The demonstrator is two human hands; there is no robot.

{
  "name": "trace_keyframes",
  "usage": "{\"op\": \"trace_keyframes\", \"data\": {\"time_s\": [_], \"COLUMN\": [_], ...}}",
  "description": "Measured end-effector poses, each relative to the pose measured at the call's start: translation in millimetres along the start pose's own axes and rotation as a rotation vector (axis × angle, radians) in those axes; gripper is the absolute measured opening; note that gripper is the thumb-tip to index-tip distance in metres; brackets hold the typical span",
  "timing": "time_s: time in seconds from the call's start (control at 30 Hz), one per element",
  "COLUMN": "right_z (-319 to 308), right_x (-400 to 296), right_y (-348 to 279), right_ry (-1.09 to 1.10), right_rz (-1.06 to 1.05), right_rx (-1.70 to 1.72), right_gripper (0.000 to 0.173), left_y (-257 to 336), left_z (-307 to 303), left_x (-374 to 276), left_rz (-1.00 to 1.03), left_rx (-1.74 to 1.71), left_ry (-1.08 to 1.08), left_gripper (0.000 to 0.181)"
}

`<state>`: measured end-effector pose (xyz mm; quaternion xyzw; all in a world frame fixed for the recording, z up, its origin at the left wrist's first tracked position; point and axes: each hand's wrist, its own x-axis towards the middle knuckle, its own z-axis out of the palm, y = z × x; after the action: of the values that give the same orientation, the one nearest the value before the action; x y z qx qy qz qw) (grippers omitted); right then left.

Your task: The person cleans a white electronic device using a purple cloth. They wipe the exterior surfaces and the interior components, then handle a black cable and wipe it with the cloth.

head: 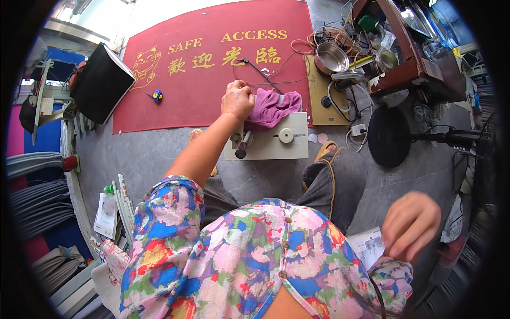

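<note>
My left hand (238,99) reaches forward, fingers curled, at the left edge of a crumpled purple cloth (271,109); whether it pinches anything is hidden. Under the cloth is a small off-white machine (263,145) with a round white dial (286,135) and a dark-tipped handle (241,152). Off to the right and nearer my body, my right hand (412,225) is raised with bent fingers, slightly blurred; its grip cannot be made out. A printed sheet (365,244) lies just left of it.
A red doormat (179,103) with yellow lettering bears a tape measure (157,95). At right are a metal bowl (332,58), tangled cables (338,38), a power strip (357,129), a round black base (388,136) and a red-brown wooden frame (422,75). Folded fabrics (40,199) line the left.
</note>
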<state>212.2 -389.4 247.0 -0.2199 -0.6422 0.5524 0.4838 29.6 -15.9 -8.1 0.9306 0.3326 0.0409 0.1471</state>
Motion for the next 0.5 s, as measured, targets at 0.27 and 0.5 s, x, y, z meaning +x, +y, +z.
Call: {"op": "trace_keyframes", "data": {"time_s": [0.27, 0.5], "right_z": [99, 129], "right_x": [-30, -21], "right_y": [-9, -31], "right_ry": [0.011, 0.604], "right_rz": [0.023, 0.589], "right_rx": [0.231, -0.170], "right_gripper": [0.030, 0.021], "left_y": [14, -3], "left_z": [4, 6], "left_x": [9, -3], "left_rz": [0.023, 0.032], "left_rx": [-0.015, -0.023], "left_ry": [0.009, 0.053], "left_gripper": [0.021, 0.018]}}
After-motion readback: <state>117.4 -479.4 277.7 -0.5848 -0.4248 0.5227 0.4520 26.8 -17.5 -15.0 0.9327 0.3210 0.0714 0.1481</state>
